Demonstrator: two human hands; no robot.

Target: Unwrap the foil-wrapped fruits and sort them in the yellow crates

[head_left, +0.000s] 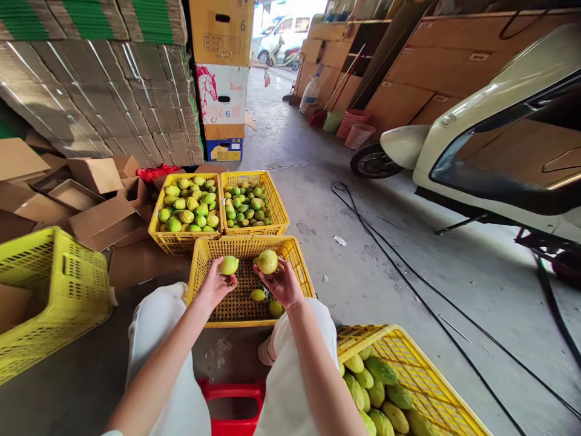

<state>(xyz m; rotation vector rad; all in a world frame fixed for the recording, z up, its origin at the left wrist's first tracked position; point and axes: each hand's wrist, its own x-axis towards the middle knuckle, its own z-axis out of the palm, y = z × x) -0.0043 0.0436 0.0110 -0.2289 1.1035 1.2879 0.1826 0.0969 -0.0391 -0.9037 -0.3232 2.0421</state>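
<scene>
My left hand [216,283] is closed around a small yellow-green fruit [229,264], held above the near yellow crate [245,247]. My right hand [280,281] grips a larger round yellow-green fruit [267,261] beside it, over the same crate. That crate holds only a couple of fruits [258,295] on its mesh bottom. Two more yellow crates stand behind it: the left one [175,237] full of bigger green fruit, the right one [254,229] full of smaller green fruit. A yellow crate [408,363] at my right knee holds several large green fruits.
An empty yellow crate [49,284] and open cardboard boxes [91,200] lie at left, below stacked flat cartons [100,91]. A white scooter [499,139] is parked at right, with black cables [408,266] across the concrete floor. A red stool [231,402] is under me.
</scene>
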